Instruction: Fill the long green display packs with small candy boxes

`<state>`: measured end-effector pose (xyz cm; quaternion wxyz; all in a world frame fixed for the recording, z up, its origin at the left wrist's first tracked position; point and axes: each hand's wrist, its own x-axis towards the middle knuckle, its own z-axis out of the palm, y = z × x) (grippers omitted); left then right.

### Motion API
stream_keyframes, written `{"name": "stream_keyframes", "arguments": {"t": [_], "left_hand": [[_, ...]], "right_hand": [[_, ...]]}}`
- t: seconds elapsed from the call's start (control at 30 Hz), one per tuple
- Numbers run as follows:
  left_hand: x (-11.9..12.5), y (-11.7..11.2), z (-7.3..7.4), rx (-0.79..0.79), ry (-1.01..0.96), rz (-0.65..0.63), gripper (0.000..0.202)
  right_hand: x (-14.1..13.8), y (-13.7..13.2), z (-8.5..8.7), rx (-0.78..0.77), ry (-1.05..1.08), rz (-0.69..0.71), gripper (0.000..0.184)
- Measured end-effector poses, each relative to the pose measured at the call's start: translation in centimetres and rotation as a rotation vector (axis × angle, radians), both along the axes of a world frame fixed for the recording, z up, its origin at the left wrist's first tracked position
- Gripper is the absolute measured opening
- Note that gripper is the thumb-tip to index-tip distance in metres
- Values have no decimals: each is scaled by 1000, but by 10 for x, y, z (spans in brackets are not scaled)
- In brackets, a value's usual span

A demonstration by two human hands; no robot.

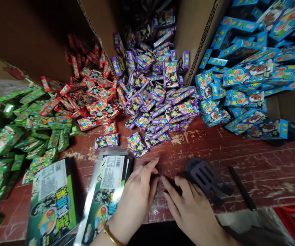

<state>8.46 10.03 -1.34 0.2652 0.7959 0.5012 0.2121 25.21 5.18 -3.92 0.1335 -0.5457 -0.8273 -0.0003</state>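
My left hand (134,198) lies palm down on the worn red table (252,167), fingers stretched forward and pressing on a dark thin object under the fingertips. My right hand (186,208) lies beside it, fingers extended and meeting the left fingertips over the same dark thing, which I cannot make out. A black slotted plastic piece (205,177) sits just right of my right hand. A clear-wrapped green pack (103,194) lies just left of my left hand.
Piles of small boxes fill the back: green (21,136) at left, red (86,95), purple (155,89) in the middle, blue (247,75) at right, separated by cardboard walls (98,20). A larger green box (52,201) lies front left. A black strip (241,188) lies at right.
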Motion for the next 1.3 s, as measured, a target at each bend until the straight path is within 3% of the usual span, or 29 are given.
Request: {"name": "stream_keyframes", "arguments": {"t": [0.5, 0.7, 0.83, 0.93, 1.1, 1.17, 1.3], "left_hand": [[4, 0, 5, -7, 17, 16, 48], [5, 9, 5, 19, -18, 69, 39], [6, 18, 21, 75, -58, 92, 35], [0, 8, 41, 184, -71, 33, 38], [-36, -35, 64, 475, 21, -389, 31], [-52, -50, 66, 589, 15, -487, 34], [-72, -71, 69, 735, 50, -507, 31]], "right_hand": [[1, -1, -2, -44, 66, -3, 37], [5, -3, -5, -55, 299, -51, 31], [4, -1, 0, -91, 499, -101, 28], [2, 0, 15, -320, 881, -151, 25], [-8, -7, 49, -1105, 1675, -181, 44], [-15, -14, 59, -1241, 1815, -121, 36], [-28, -31, 71, -1284, 1848, -63, 22]]}}
